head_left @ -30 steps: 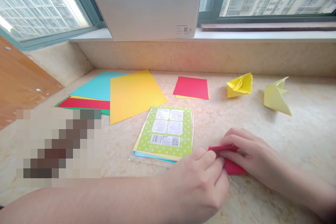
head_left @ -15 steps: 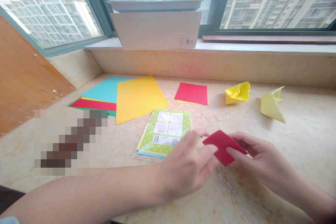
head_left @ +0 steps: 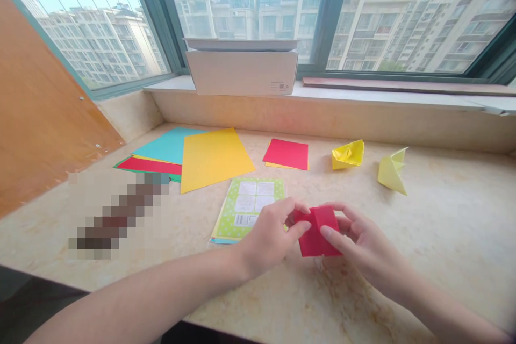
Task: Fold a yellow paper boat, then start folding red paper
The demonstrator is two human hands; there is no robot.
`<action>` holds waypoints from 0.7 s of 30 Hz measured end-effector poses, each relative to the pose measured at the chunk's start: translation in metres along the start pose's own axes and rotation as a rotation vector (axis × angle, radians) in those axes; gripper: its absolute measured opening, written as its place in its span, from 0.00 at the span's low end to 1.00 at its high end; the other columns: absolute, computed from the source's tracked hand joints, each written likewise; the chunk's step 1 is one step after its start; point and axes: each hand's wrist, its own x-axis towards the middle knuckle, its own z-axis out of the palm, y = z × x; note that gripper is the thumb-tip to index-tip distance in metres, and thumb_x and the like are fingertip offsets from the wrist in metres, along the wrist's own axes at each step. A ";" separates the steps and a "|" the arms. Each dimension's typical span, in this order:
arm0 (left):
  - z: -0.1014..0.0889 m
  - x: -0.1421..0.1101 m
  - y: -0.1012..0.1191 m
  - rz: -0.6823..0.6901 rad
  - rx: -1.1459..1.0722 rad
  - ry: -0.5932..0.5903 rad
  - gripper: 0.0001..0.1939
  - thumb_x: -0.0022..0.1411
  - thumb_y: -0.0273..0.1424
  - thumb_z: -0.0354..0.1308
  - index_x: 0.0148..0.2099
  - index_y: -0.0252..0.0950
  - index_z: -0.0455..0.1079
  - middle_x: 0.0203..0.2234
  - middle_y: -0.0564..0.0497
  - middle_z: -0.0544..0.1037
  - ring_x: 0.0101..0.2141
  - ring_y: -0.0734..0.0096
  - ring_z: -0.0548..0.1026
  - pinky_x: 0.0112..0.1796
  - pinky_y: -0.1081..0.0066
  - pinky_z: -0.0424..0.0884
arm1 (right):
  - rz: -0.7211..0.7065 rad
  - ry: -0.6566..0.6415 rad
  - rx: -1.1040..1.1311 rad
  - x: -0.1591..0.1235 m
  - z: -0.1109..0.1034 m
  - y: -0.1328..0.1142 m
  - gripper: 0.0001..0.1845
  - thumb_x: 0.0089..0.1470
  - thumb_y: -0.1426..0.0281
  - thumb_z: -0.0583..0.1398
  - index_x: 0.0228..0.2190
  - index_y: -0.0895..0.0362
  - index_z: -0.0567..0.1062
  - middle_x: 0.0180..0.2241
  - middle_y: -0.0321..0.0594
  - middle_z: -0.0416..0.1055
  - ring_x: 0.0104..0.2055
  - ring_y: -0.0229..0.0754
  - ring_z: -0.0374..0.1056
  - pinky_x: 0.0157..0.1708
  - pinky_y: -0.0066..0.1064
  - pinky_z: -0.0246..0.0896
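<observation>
A folded piece of red paper (head_left: 318, 242) is held up just above the countertop between both hands. My left hand (head_left: 278, 231) pinches its left edge, thumb in front and fingers behind. On the other side, my right hand (head_left: 355, 236) grips the right part, its thumb pressed on the front face. A vertical fold line runs down the paper near its middle. Partly behind my left hand lies a green dotted paper packet (head_left: 229, 215) with a barcode label.
Large coloured sheets, with a yellow sheet (head_left: 213, 158) on top, lie at the back left. A small red sheet (head_left: 287, 154), a yellow folded paper boat (head_left: 349, 156) and a pale yellow folded paper shape (head_left: 391, 172) sit further right. A white box (head_left: 242, 72) stands on the sill; a blurred item (head_left: 121, 215) lies left.
My left hand has closed on the red paper's left edge. The paper has turned from a tilted position to nearly square. The view has tipped upward.
</observation>
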 end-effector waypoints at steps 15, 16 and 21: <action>-0.007 -0.005 0.001 -0.137 -0.069 -0.150 0.15 0.67 0.30 0.60 0.55 0.37 0.69 0.35 0.51 0.80 0.35 0.69 0.77 0.39 0.67 0.72 | 0.124 0.077 0.007 0.002 -0.007 -0.001 0.17 0.58 0.54 0.65 0.38 0.55 0.76 0.34 0.40 0.81 0.36 0.45 0.78 0.36 0.35 0.71; -0.008 -0.005 0.002 -0.107 -0.031 -0.171 0.15 0.67 0.29 0.61 0.54 0.37 0.69 0.37 0.50 0.80 0.36 0.68 0.77 0.39 0.67 0.73 | 0.134 0.062 0.033 0.001 -0.007 -0.001 0.18 0.59 0.54 0.65 0.42 0.54 0.75 0.36 0.41 0.82 0.38 0.46 0.79 0.38 0.37 0.73; -0.012 -0.012 0.008 0.093 0.158 -0.293 0.20 0.66 0.29 0.62 0.60 0.38 0.68 0.50 0.44 0.74 0.48 0.62 0.75 0.51 0.61 0.73 | 0.183 0.060 0.077 -0.005 -0.006 0.005 0.28 0.58 0.53 0.66 0.54 0.50 0.67 0.38 0.41 0.83 0.37 0.48 0.81 0.39 0.41 0.77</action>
